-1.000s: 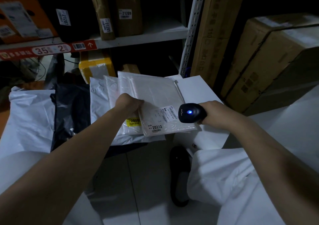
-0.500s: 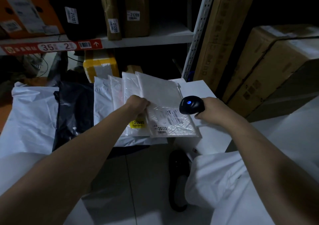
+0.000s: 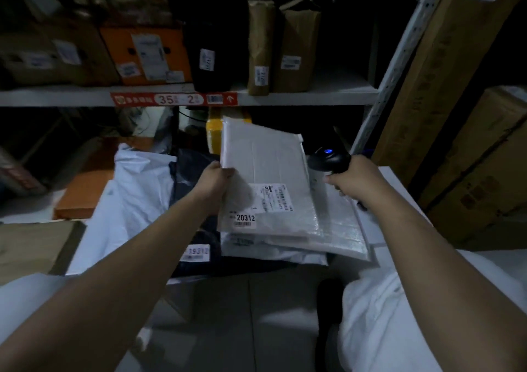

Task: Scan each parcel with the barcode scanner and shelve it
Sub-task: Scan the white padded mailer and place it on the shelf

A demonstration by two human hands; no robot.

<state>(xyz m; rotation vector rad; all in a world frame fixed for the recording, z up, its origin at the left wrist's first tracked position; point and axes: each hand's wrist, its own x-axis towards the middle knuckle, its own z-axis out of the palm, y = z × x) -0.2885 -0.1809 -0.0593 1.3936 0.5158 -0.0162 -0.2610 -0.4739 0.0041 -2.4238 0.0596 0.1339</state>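
Pinching the left edge of the white bubble mailer (image 3: 265, 177) marked 20312, my left hand (image 3: 215, 179) has its thumb laid on the top face, and the fingers underneath are hidden from me. The mailer sits at the centre of my view, tilted up toward 12 o'clock. Its far edge is close under the front lip of the shelf board (image 3: 313, 98) and just right of the red shelf tag (image 3: 174, 99). Its right edge runs just beside the barcode scanner (image 3: 328, 159) at 2 o'clock, with only a narrow gap between them. My right hand (image 3: 356, 180) is wrapped round the scanner's handle, fingers curled tight, and a blue light shows on the scanner's head. Under the near corner lies a stack of mailers (image 3: 342, 229), and the lifted one overlaps them. At 9 o'clock a black poly bag (image 3: 194, 172) and a white poly bag (image 3: 137, 189) crowd against my left wrist. On the shelf, two brown paper parcels (image 3: 261, 46) stand upright at 12 o'clock. A strip of bare board shows between them and the perforated steel post (image 3: 393, 66) at 1 o'clock. A tall cardboard carton (image 3: 445, 66) leans beyond that post, closing off 2 o'clock. Both forearms reach forward from 6 o'clock over the grey floor tiles (image 3: 251, 314).
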